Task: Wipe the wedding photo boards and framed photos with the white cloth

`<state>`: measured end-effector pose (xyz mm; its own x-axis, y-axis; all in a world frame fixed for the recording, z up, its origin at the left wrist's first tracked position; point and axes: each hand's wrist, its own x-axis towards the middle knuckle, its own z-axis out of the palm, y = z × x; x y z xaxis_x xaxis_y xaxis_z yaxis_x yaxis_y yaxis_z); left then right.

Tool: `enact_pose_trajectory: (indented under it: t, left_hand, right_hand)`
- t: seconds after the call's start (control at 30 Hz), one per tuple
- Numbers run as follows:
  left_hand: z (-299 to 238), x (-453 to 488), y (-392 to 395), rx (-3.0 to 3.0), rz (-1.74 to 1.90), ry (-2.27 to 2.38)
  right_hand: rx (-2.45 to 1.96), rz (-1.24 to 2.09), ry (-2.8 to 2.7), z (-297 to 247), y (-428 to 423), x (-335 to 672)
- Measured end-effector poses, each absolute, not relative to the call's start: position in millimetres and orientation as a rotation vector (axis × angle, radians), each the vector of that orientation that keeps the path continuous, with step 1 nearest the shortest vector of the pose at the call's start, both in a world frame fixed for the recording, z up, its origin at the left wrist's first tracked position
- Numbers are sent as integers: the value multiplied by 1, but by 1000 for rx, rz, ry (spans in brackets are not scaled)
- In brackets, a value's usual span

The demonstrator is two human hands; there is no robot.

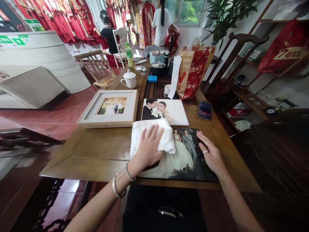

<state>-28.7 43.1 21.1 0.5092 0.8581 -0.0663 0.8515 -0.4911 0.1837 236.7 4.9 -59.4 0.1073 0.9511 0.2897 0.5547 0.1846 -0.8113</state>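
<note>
My left hand (pixel 150 145) lies flat with its fingers spread on a folded white cloth (pixel 140 132). Beneath the cloth is the left part of a dark wedding photo panel (pixel 183 158), which lies face up at the table's near edge. At the panel's right edge rests my right hand (pixel 211 153), fingers stretched out and a ring on one of them. Just beyond the cloth lies a second, white photo panel (pixel 177 112) showing a couple. A light wooden picture frame (pixel 108 120) with a small photo sits to the left of it.
On the wooden table (pixel 96 145) stand a white lidded mug (pixel 129 80), a green-capped bottle (pixel 129 56), a paper bag (pixel 193 71), a blue box (pixel 152 79) and a dark phone (pixel 204 111). Chairs flank the table. Two people are at the back near red garments (pixel 77 19).
</note>
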Motion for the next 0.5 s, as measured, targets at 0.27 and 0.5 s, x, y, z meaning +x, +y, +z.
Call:
enact_pose_trajectory:
  t: [0.27, 0.5]
  left_hand:
    - [21, -55, -3, 2515, -17, 1452]
    - [7, -74, -70, 2532, -63, 1336]
  right_hand:
    - [-1484, 581, -1548, -57, 3, 234]
    - [-1502, 581, -1557, -58, 2, 236]
